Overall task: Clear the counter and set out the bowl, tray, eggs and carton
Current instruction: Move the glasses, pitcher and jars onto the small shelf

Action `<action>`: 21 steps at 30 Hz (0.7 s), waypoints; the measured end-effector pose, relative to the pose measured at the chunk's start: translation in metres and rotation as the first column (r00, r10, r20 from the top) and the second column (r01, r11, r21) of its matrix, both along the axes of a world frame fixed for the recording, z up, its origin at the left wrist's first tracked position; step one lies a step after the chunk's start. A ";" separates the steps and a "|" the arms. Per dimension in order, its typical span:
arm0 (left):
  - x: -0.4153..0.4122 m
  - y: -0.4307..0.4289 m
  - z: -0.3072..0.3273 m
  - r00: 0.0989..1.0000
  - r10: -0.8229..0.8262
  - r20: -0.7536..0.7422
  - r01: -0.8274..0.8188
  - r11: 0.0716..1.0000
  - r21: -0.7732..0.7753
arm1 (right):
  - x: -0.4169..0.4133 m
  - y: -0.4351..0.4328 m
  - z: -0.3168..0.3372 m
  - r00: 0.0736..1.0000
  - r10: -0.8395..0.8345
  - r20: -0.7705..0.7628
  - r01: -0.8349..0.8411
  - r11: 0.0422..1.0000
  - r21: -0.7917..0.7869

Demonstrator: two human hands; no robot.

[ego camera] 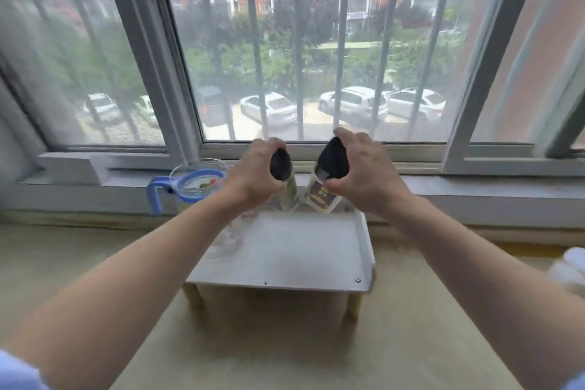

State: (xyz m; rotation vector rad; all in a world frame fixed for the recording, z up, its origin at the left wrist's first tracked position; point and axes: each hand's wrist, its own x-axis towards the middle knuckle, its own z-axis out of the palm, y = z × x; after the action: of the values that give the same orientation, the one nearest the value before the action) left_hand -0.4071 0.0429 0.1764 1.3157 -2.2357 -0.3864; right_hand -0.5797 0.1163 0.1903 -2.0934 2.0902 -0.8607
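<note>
My left hand [253, 172] grips the black cap of a slim bottle with a green label [290, 193]. My right hand [361, 174] grips the black cap of a wider bottle with a brown label [320, 198]. Both bottles stand at the far edge of a small white raised rack [285, 250] on the beige counter, tilted slightly toward each other. Under my left forearm, on the rack's left side, lies something clear like a glass [226, 241], blurred. No bowl, eggs or carton can be made out.
A clear pitcher with a blue handle and lid [190, 187] stands left of the rack by the window sill [474, 190]. A white blurred object [569, 266] sits at the right edge. The barred window rises right behind the rack.
</note>
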 end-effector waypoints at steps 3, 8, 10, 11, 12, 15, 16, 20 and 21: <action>0.003 -0.034 -0.016 0.995 -0.031 0.099 0.023 0.996 0.081 | 0.013 -0.042 -0.019 0.999 0.013 0.032 -0.016 0.993 0.114; -0.001 -0.085 -0.046 0.974 -0.032 0.224 -0.009 0.984 0.181 | 0.023 -0.103 -0.046 0.999 0.032 -0.014 -0.027 0.962 0.271; -0.002 -0.102 -0.052 0.975 -0.032 0.221 -0.012 0.981 0.196 | 0.025 -0.122 -0.053 0.999 0.044 -0.016 -0.037 0.955 0.295; -0.003 -0.110 -0.055 0.976 -0.035 0.215 -0.010 0.979 0.203 | 0.026 -0.132 -0.056 0.999 0.048 -0.016 -0.041 0.952 0.304; -0.004 -0.115 -0.055 0.977 -0.039 0.209 -0.005 0.978 0.209 | 0.026 -0.138 -0.057 0.999 0.048 -0.014 -0.042 0.949 0.312; -0.008 -0.129 -0.055 0.981 -0.054 0.187 0.012 0.976 0.218 | 0.028 -0.158 -0.056 0.998 0.060 0.007 -0.059 0.942 0.332; -0.009 -0.132 -0.054 0.982 -0.062 0.177 0.022 0.975 0.223 | 0.028 -0.162 -0.054 0.997 0.071 0.012 -0.071 0.939 0.337; -0.011 -0.135 -0.052 0.984 -0.082 0.158 0.041 0.968 0.246 | 0.023 -0.171 -0.052 0.994 0.097 0.056 -0.111 0.924 0.367; -0.011 -0.135 -0.051 0.984 -0.086 0.157 0.043 0.966 0.255 | 0.021 -0.171 -0.052 0.993 0.101 0.067 -0.118 0.922 0.368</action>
State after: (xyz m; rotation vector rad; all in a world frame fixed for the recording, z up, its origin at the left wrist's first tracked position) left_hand -0.4184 -0.0923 0.1249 1.4519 -2.4366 -0.6219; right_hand -0.5583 -0.0549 0.1380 -1.9429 1.9080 -0.4492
